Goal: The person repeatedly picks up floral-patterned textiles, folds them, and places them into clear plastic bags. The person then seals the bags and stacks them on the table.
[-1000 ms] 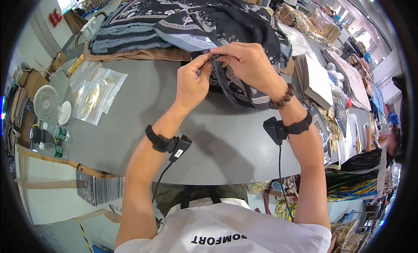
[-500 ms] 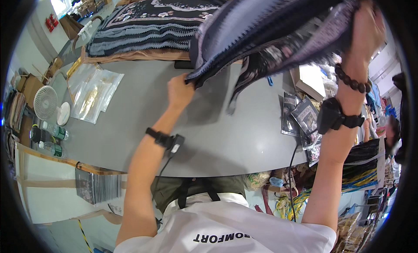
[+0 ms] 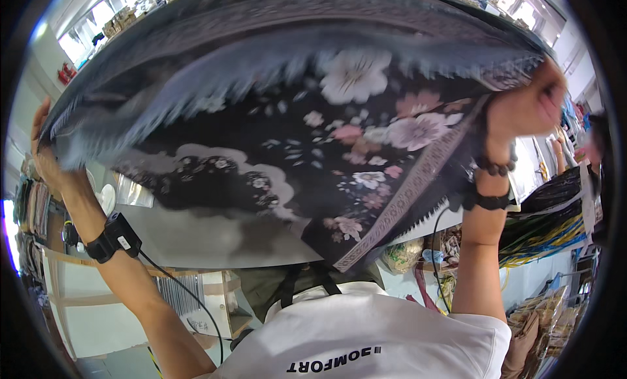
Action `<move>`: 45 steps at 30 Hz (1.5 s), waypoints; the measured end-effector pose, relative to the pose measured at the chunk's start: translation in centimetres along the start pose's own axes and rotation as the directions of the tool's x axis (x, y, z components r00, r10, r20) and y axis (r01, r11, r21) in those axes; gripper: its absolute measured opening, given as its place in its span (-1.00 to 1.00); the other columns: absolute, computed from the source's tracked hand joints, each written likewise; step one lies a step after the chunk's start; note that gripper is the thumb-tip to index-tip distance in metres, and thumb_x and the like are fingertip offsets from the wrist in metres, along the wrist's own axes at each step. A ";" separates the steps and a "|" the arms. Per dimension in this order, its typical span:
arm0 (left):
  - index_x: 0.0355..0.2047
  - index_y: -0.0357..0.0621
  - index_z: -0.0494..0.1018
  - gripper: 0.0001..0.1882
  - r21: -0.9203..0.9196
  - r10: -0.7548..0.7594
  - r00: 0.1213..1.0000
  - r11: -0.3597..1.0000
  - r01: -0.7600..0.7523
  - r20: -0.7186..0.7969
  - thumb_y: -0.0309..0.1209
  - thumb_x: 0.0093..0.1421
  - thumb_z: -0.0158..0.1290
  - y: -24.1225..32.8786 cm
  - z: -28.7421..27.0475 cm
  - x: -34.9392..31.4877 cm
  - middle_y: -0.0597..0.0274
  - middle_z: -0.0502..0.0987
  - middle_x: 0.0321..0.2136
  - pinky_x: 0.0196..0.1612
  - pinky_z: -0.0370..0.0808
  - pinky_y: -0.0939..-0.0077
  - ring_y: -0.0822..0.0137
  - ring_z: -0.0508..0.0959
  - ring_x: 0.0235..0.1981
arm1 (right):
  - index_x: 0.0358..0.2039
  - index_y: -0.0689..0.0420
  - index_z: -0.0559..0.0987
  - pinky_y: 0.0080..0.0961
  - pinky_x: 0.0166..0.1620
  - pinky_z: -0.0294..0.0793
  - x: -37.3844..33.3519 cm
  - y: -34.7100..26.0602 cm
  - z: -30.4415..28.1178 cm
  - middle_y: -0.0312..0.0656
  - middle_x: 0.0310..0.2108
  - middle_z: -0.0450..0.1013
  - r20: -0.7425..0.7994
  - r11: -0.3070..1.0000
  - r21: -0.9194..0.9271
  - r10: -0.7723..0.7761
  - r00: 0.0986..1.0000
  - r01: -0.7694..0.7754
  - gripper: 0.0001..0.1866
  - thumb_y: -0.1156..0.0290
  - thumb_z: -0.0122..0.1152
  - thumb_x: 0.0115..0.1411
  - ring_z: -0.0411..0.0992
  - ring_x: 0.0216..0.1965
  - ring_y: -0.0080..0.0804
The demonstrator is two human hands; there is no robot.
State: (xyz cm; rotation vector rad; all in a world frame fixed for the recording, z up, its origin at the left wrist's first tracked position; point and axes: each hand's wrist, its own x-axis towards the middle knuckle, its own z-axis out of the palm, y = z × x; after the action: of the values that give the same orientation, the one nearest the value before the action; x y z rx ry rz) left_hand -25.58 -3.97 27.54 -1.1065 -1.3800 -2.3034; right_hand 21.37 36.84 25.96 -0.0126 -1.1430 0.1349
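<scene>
Left hand [image 3: 49, 160] and right hand [image 3: 526, 111], both closed, grip the billowing floral scarf [image 3: 287, 127], which could crumple onto the table [image 3: 189, 230] if either edge slipped.

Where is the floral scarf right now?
In the head view, the floral scarf spans the centre, spread between the left hand and right hand, above the grey table.

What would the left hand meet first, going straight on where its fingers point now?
Aside from the dark floral cloth it holds, the left hand seems to have a free way until the pale wall, apparently well back, though depth is unclear.
</scene>
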 end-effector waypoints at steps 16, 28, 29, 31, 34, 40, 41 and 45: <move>0.08 -0.41 0.53 -0.59 0.580 0.367 0.911 0.707 -0.403 0.187 -0.48 0.43 -0.25 5.4 -2.0 -6.7 -0.04 0.61 0.04 0.27 0.46 0.31 0.19 0.60 0.09 | -0.41 0.03 0.52 -0.67 -0.56 0.03 -0.9 0.7 -3.7 -0.57 -0.60 0.24 0.272 0.839 0.083 0.500 0.822 -0.538 -0.61 0.11 0.01 0.55 0.10 -0.60 -0.83; -0.05 -0.19 0.63 -0.54 0.889 -0.861 0.320 0.446 0.105 0.394 -0.67 -0.02 0.22 0.4 -5.4 -28.9 0.12 0.65 -0.05 -0.03 0.56 0.34 0.16 0.64 -0.07 | -0.44 0.22 0.57 -0.27 -0.34 0.50 -16.5 -6.0 -21.8 -0.06 -0.45 0.54 0.929 0.839 -0.359 0.363 -0.070 -0.410 -0.65 0.21 0.25 0.38 0.46 -0.49 -0.09; -0.01 -0.16 0.63 -0.55 0.896 -0.883 0.247 0.432 0.099 0.399 -0.59 0.02 0.29 0.2 -5.5 -29.0 0.13 0.64 0.01 -0.02 0.56 0.32 0.15 0.63 -0.04 | -0.44 0.21 0.60 -0.24 -0.32 0.52 -16.6 -5.6 -22.0 -0.05 -0.43 0.56 0.945 0.848 -0.327 0.304 -0.122 -0.416 -0.66 0.20 0.28 0.35 0.49 -0.47 -0.05; 0.02 -0.15 0.62 -0.55 0.934 -0.926 0.175 0.350 0.069 0.334 -0.45 0.07 0.34 -1.2 -6.3 -27.6 0.11 0.65 -0.03 -0.05 0.56 0.32 0.15 0.64 -0.08 | -0.44 0.19 0.64 -0.22 -0.31 0.54 -17.0 -4.0 -21.4 -0.04 -0.41 0.59 0.921 0.844 -0.386 0.328 -0.211 -0.372 -0.68 0.19 0.32 0.32 0.52 -0.45 -0.01; 0.02 -0.17 0.63 -0.60 0.960 -0.897 0.362 0.279 0.015 0.255 -0.25 0.22 0.27 -6.9 -6.9 -25.1 0.15 0.66 -0.24 -0.15 0.54 0.39 0.29 0.63 -0.19 | -0.41 0.17 0.69 -0.22 -0.33 0.53 -18.5 0.5 -18.3 0.00 -0.42 0.60 0.788 0.784 -0.605 0.566 -0.242 -0.135 -0.70 0.19 0.34 0.31 0.55 -0.41 0.02; -0.10 -0.32 0.64 -0.51 0.803 -0.790 0.613 0.371 0.466 0.010 -0.05 0.38 0.15 -27.0 -1.7 -18.1 0.30 0.63 -0.36 -0.32 0.46 0.49 0.45 0.53 -0.42 | -0.03 0.19 0.69 -0.24 -0.10 0.60 -28.2 17.9 -6.8 0.06 -0.20 0.66 0.481 0.481 -0.864 0.876 0.041 -0.148 -0.41 -0.11 0.31 0.24 0.64 -0.13 -0.01; -0.09 -0.32 0.64 -0.50 0.754 -0.726 0.682 0.492 0.434 0.081 -0.03 0.36 0.17 -29.2 -0.4 -17.6 0.25 0.66 -0.32 -0.27 0.49 0.50 0.43 0.57 -0.38 | -0.02 0.21 0.69 -0.28 -0.06 0.59 -29.6 19.4 -5.5 0.06 -0.20 0.66 0.483 0.488 -0.872 0.870 0.098 -0.034 -0.35 -0.16 0.32 0.20 0.64 -0.14 -0.02; -0.05 -0.33 0.61 -0.60 0.768 -0.762 0.642 0.462 0.443 0.088 -0.19 0.36 0.22 -32.1 3.3 -15.5 0.17 0.67 -0.18 -0.08 0.50 0.53 0.41 0.61 -0.17 | -0.01 0.23 0.69 -0.35 -0.02 0.54 -31.1 20.9 -2.0 -0.02 -0.19 0.67 0.400 0.383 -0.845 0.916 0.034 -0.373 -0.48 0.04 0.40 0.23 0.61 -0.12 -0.24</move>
State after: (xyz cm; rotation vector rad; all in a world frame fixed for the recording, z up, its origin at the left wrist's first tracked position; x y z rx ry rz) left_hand -30.77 13.07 -3.56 -0.9320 -2.9424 -1.5296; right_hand 8.44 54.15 -4.75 -1.2549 -2.1506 0.8264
